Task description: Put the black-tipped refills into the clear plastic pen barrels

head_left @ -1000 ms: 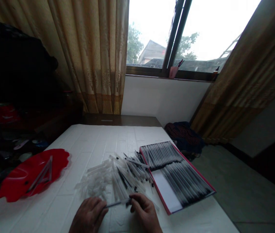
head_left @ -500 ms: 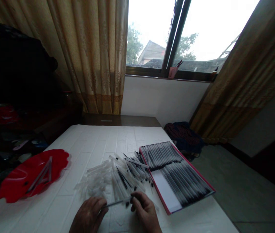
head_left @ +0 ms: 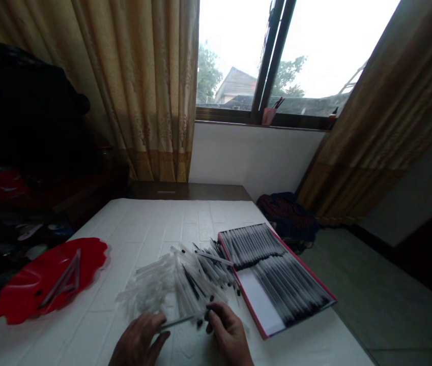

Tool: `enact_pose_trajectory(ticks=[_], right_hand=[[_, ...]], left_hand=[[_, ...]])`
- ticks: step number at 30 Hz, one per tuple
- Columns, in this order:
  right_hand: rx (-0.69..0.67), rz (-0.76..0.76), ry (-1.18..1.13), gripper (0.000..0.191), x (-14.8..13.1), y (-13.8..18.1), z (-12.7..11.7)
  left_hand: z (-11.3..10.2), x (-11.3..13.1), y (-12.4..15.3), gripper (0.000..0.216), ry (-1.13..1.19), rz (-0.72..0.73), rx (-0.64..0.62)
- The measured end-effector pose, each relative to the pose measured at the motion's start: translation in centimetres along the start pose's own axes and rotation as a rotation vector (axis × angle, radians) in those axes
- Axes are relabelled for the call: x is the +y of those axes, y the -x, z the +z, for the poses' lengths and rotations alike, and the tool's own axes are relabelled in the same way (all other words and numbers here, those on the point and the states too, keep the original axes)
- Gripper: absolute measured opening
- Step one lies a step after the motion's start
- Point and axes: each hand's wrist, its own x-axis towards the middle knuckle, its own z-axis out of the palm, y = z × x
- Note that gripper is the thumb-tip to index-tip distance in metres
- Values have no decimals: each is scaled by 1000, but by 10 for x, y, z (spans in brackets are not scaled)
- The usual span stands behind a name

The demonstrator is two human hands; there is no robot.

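Note:
Both my hands hold one thin clear pen [head_left: 179, 320] level above the white table [head_left: 154, 229], at the bottom of the head view. My left hand [head_left: 137, 343] pinches its left end. My right hand [head_left: 229, 335] grips its right end, where a small black piece shows. Just beyond my fingers lies a loose heap of clear pens [head_left: 185, 279], some with black tips. To the right lies a flat red-edged box [head_left: 299, 277] with rows of dark pens laid side by side.
A red wavy-edged plate [head_left: 21, 295] with a few pens lies at the table's left. Dark cluttered furniture stands further left. Curtains and a window are behind. A dark bundle [head_left: 288, 213] lies on the floor past the right edge.
My hands and the pen have stayed nearly where they were. The view has tilted slightly, so everything sits a little lower and to the left in the picture.

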Motion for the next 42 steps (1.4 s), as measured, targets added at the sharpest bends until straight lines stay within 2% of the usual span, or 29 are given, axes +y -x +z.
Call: enact_pose_trajectory(ticks=[7, 15, 26, 29, 33, 42], right_hand=[[-52, -13, -3, 41, 8, -2, -5], [-7, 9, -21, 43, 0, 0, -1], [33, 43, -24, 43, 0, -1, 0], [41, 44, -10, 42, 1, 0, -1], [31, 21, 7, 39, 9, -2, -4], [31, 8, -12, 39, 28, -5, -7]], left_hand=[[0, -2, 0, 30, -39, 8, -32], [-1, 0, -1, 25, -8, 2, 9], [-3, 1, -4, 31, -43, 28, -47], [-3, 1, -2, 29, -40, 25, -26], [0, -1, 1, 24, -29, 18, 28], [-1, -1, -2, 30, -59, 25, -27]])
